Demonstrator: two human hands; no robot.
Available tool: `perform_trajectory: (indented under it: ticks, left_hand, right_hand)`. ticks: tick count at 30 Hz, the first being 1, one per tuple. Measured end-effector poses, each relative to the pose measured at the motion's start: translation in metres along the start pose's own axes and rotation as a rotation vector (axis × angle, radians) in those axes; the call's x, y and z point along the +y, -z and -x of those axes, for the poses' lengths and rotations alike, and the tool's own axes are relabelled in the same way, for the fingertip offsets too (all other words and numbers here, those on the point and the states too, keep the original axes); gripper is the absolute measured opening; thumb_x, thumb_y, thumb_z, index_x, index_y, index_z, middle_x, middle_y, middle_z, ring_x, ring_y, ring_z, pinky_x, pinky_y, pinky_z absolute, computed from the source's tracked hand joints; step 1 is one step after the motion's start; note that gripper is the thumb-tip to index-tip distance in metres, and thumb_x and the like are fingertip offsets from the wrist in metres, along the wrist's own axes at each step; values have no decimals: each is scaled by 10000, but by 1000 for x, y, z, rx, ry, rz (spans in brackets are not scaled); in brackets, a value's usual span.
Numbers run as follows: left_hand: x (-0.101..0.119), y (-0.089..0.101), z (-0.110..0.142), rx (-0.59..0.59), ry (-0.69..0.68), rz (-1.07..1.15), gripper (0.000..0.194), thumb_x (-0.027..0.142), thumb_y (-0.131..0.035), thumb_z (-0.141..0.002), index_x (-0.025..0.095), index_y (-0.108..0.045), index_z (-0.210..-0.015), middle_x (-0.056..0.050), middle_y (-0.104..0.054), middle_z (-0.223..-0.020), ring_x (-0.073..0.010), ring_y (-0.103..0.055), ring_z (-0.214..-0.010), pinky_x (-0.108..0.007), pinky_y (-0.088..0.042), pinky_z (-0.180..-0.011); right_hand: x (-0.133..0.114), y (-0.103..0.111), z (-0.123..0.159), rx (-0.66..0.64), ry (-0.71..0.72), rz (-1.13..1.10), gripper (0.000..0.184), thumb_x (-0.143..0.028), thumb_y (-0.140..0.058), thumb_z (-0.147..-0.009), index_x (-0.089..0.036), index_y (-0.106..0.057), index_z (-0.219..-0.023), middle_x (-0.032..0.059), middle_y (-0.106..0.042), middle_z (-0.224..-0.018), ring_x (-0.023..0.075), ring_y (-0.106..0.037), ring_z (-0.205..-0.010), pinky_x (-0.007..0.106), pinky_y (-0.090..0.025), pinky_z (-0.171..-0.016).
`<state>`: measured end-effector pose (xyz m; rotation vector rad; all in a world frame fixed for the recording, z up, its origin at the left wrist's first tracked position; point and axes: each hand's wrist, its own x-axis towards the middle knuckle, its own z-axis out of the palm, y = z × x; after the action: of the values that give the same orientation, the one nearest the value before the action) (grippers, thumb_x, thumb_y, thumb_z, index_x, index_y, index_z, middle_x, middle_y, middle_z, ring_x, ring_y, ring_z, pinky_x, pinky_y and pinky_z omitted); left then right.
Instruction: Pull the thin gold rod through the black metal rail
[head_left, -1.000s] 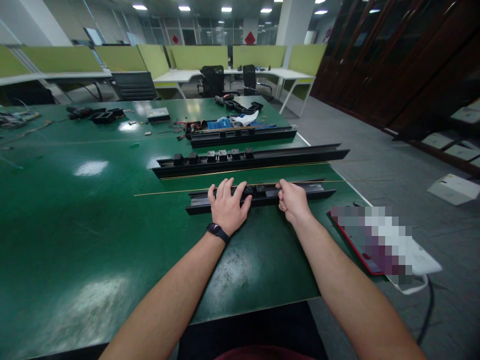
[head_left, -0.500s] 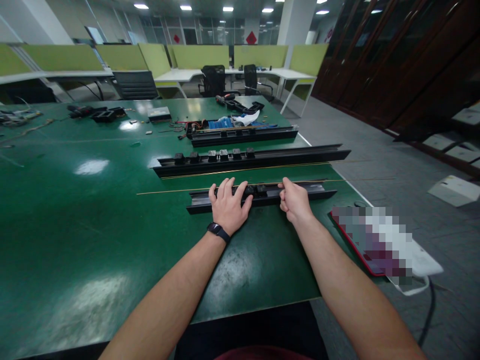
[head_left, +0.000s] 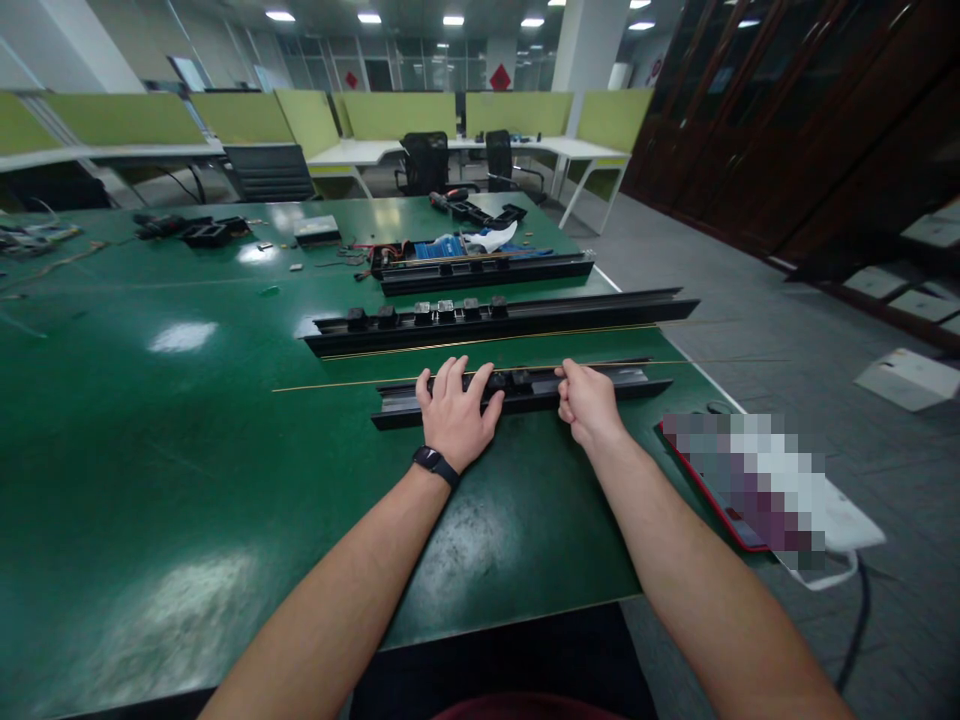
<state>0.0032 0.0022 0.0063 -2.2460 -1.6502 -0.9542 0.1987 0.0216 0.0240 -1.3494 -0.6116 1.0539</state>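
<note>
A short black metal rail (head_left: 626,382) lies on the green table (head_left: 225,450) in front of me, with small black blocks in its channel. My left hand (head_left: 456,415) rests flat on the rail, fingers spread over the blocks. My right hand (head_left: 587,403) is curled at the rail's near edge, pinching something I cannot make out. A thin brass-coloured rod (head_left: 337,383) runs along the table just behind the rail.
Two longer black rails (head_left: 600,310) (head_left: 525,270) lie further back, the nearer one carrying several clips. Tools and small parts are scattered at the far end. A red-edged flat object (head_left: 712,505) and a white device sit at the table's right corner. Office desks and chairs stand beyond.
</note>
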Motion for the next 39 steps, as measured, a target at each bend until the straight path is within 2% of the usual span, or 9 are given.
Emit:
perform_trajectory:
  ticks: [10,18,28,39]
  left_hand:
    - [0,0,0,2,3,7,423,492,-539,-996,319,-637,-1370,-123,-567,-1495,-331,-461,-1438,-604,-181,-1241]
    - [0,-1,0,2,4,8,429,488,-545,-993,324,-632,-1379,-124,-563,-1498,-329,-454,-1442,-608,-186,-1238]
    - [0,0,0,0,7,7,437,490,-548,-991,314,-634,-1382,-131,-559,-1499,-330,-441,-1452,-602,-174,-1247]
    - [1,1,0,1,15,21,430,478,-559,-983,318,-642,-1373,-125,-565,-1496,-333,-448,-1447,-601,-173,-1251]
  right_hand:
    - [-3,0,3,-1,-9,7,209,-299,-560,-995,-159,-612,-848,-70,-453,-425,55,-279,-241,173,-167,-265]
    - [-2,0,2,-17,-9,19,231,-364,-643,-956,-159,-620,-851,-73,-463,-438,45,-288,-245,164,-172,-268]
    - [0,2,-2,4,-5,0,198,-317,-558,-999,-170,-601,-874,-71,-471,-434,60,-284,-234,173,-177,-261]
    - [-3,3,2,-23,-5,17,222,-358,-690,-936,-159,-637,-853,-61,-493,-463,44,-297,-251,169,-177,-257]
